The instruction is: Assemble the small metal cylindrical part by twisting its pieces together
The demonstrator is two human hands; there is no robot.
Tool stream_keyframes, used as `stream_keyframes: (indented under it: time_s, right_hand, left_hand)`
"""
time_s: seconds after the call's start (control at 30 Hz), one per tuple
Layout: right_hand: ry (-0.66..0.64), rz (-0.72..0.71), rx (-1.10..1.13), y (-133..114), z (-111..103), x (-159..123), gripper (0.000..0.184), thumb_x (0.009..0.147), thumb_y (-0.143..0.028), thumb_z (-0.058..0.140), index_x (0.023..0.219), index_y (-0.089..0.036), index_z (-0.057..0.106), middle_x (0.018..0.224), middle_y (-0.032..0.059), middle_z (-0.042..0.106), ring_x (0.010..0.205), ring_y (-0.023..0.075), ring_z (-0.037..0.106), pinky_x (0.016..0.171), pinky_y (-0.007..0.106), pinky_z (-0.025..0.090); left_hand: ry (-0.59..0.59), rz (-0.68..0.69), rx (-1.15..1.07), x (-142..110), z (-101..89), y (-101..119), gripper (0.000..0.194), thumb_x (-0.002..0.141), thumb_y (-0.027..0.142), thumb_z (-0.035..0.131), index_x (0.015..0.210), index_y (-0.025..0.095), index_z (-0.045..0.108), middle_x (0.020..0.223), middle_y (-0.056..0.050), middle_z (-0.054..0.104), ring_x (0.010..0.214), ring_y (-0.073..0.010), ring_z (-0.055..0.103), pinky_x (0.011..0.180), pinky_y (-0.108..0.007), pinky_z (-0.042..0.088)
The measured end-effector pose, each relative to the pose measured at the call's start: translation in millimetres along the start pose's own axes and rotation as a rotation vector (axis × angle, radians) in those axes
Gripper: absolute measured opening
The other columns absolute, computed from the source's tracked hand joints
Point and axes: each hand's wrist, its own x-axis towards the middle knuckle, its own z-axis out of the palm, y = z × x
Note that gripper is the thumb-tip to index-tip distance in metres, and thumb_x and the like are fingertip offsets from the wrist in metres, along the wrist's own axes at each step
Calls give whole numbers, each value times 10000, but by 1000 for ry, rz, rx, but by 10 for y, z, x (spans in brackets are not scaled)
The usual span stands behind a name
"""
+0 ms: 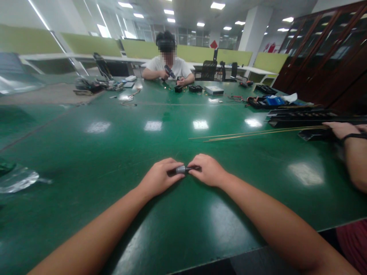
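Observation:
Just above the green tabletop, my left hand (160, 176) is closed around a short silver-and-black cylinder (180, 169). Its silver end points right, towards my other hand. My right hand (208, 170) pinches a thin dark piece (195, 168) between thumb and fingers. The two pieces lie in one line and meet, or nearly meet, between my hands. Whether they are joined is too small to tell. Fingers cover part of both, and their exact kind does not show.
Across the green table (114, 152), a person (169, 65) holds a power drill (169, 71) near black parts. On the right, another person's hand (341, 130) rests by thin brass-coloured rods (243, 134) and black metal channels (304, 119). Clear plastic (20, 179) lies left.

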Motion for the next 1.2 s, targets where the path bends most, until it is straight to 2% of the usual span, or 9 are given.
stream_keyframes:
  time_s: [1.2]
  right_hand:
    - [-11,26,1,59,-67,-56,84,836,-219,698,914,-193,717,875,43,690,865,177,590,810,312,443]
  left_hand:
    - [-16,-12,-2,-9,-3,-10,283,864,381,662,1088,226,740,1018,-62,722,886,-211,683,820,-320,540]
